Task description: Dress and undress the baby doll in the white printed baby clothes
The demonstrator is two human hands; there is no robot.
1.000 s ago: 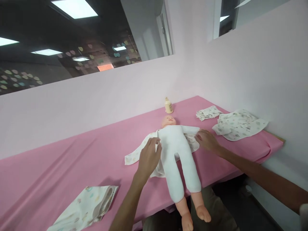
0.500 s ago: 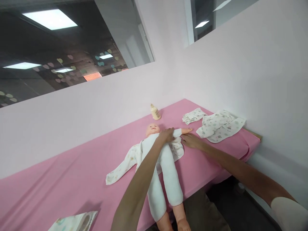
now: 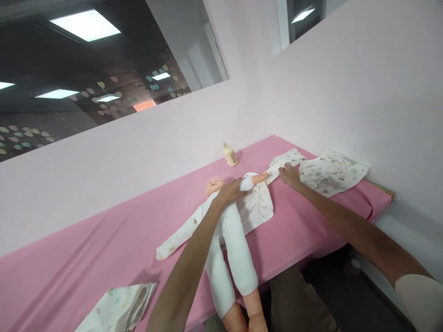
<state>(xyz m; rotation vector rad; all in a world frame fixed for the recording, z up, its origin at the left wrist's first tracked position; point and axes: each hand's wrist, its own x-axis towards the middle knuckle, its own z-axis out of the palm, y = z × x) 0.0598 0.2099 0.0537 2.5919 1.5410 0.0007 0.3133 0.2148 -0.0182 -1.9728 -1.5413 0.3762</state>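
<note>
A baby doll [image 3: 232,251] with a white cloth body lies on its back, head away from me and feet at the near edge. A printed white baby shirt [image 3: 258,207] is spread under it, one sleeve over the doll's arm at the left. My left hand [image 3: 231,191] is closed around the doll's other upper arm, by the shoulder. Just beyond the doll's hand [image 3: 260,178], my right hand [image 3: 290,176] pinches the shirt's other sleeve [image 3: 273,174], which is stretched out. My left forearm covers part of the doll's torso.
The pink-covered table [image 3: 114,244] meets white walls at the back and right. A lotion bottle [image 3: 230,155] stands beyond the doll's head. Folded printed cloth [image 3: 294,156] and a larger printed garment [image 3: 332,173] lie at the right. Another printed cloth item [image 3: 117,306] lies at the near left.
My right hand has moved away and to the right, drawing the sleeve out straight past the doll's hand. The shirt's right side has spread out. My left hand stays on the doll's arm.
</note>
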